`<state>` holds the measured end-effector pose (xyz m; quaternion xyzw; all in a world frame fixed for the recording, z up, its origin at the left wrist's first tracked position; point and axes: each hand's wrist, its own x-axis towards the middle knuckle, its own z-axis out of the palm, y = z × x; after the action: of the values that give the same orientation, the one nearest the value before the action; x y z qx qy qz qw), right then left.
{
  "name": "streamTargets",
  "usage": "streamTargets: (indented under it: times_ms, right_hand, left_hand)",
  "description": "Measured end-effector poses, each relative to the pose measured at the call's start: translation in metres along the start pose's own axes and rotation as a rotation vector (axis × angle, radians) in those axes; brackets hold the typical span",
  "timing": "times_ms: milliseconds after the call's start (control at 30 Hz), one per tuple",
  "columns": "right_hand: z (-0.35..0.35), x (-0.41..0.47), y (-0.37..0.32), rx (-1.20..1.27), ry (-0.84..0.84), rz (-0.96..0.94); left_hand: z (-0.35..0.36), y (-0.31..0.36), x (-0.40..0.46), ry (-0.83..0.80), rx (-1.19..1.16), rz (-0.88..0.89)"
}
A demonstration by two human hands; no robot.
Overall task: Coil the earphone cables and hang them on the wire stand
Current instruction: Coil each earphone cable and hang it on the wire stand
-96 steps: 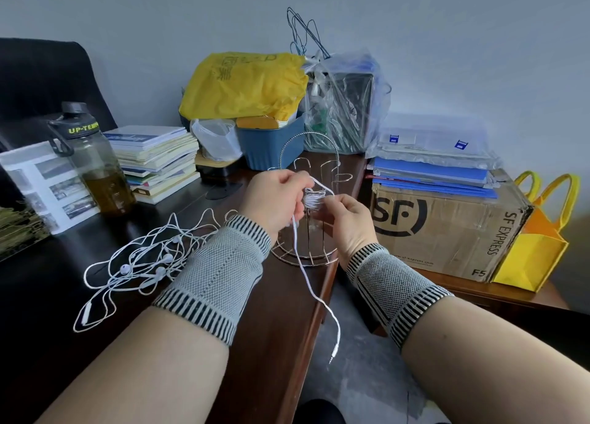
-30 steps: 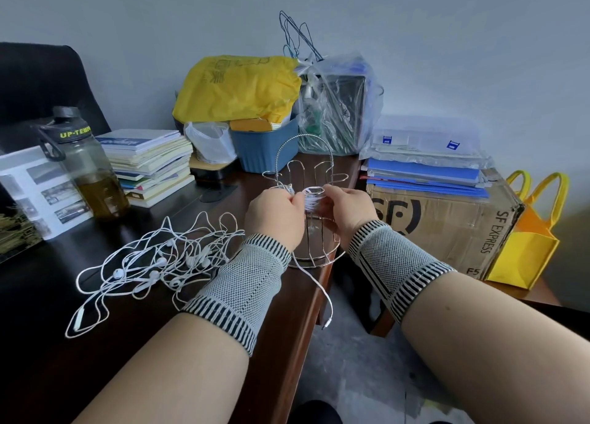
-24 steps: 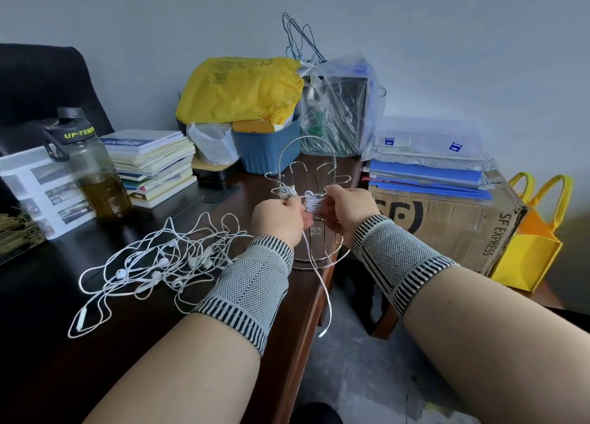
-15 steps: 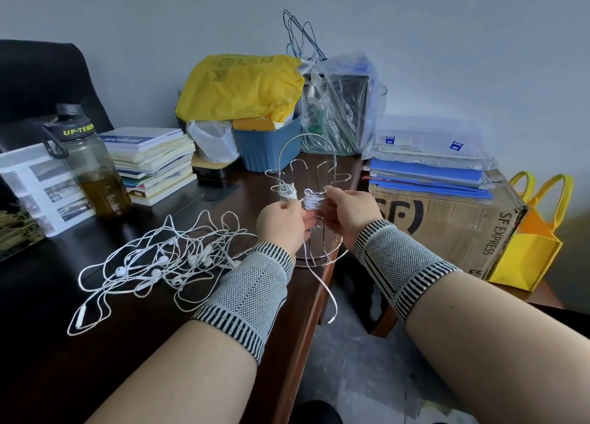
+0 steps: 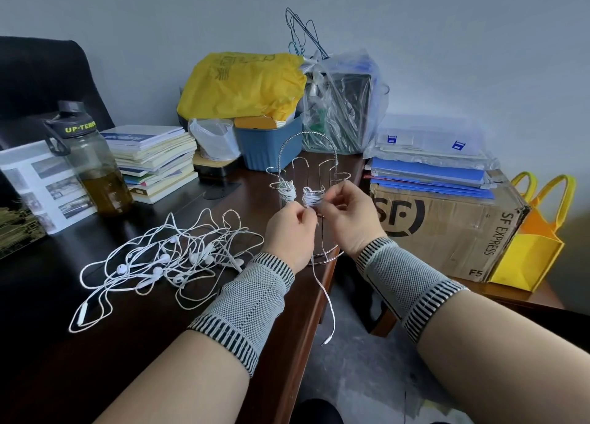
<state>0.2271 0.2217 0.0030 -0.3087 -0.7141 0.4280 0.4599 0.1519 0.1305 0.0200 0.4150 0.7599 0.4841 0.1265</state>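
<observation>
Hands meet in front of the wire stand, which sits at the right edge of the dark wooden desk. The left hand has its fingers curled, pinching the white cable just below a small coiled bundle that sits on one of the stand's hooks. The right hand is just beside it on the right, thumb and fingertips pinched at the same bundle. From the two hands the loose cable tail drops past the desk edge, its plug hanging free above the grey floor. A second coiled bundle hangs on the hook to the left, apart from both hands. Both wrists wear grey knitted bands with striped cuffs.

On the desk to the left of the hands lies a tangled heap of white earphones, with one inline remote trailing toward the near left. Farther left stand a dark water bottle and a stack of books. Behind the stand are a blue tub under a yellow bag and a clear plastic bag. To the right sits a cardboard box topped with blue folders, and beside it a yellow tote.
</observation>
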Motion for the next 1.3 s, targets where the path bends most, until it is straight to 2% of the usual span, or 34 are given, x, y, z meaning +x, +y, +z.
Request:
streamTargets:
  times_ms: [67,167,333,467,567,633,767,900,1067,1133,1200,1267,1300]
  right_hand:
    - [0.000,-0.010,0.000,-0.140,-0.054,-0.161]
    - [-0.001,-0.018,-0.001,-0.297,-0.114,-0.287]
    - [-0.004,-0.013,-0.001,-0.429,-0.107,-0.302]
    - [-0.003,-0.011,0.000,-0.459,-0.086,-0.361]
    - [-0.002,-0.011,0.002,-0.455,-0.046,-0.371]
    - [-0.003,-0.013,0.003,-0.364,-0.028,-0.301]
    - [-0.004,-0.014,0.006,-0.084,0.014,-0.023]
    - [-0.001,-0.010,0.000,0.351,0.023,0.262]
    - [-0.004,-0.009,-0.010,0.566,-0.006,0.381]
    - [-0.005,-0.008,-0.013,0.610,-0.015,0.420]
    - [-0.006,-0.005,-0.015,0.620,-0.022,0.458]
    - [-0.007,-0.001,-0.018,0.605,-0.028,0.482]
    - [-0.007,0.000,-0.018,0.576,-0.029,0.488]
  left_hand:
    - [0.001,-0.001,0.000,-0.009,0.102,0.049]
    - [0.002,0.002,-0.001,-0.027,0.241,0.103]
    - [-0.004,-0.003,-0.001,-0.033,0.427,0.219]
    - [-0.012,-0.002,-0.003,0.025,0.436,0.303]
    - [-0.018,0.002,-0.003,0.033,0.367,0.298]
    - [-0.024,0.003,-0.001,0.005,0.316,0.270]
    - [-0.043,-0.004,0.005,-0.059,0.327,0.249]
    - [-0.047,-0.006,0.012,-0.057,0.182,0.218]
    - [-0.036,0.011,0.016,-0.168,0.023,0.236]
    - [-0.037,0.018,0.022,-0.233,0.120,0.262]
    - [-0.040,0.025,0.028,-0.279,0.317,0.285]
    - [-0.041,0.031,0.032,-0.243,0.429,0.259]
    - [-0.041,0.031,0.035,-0.191,0.409,0.225]
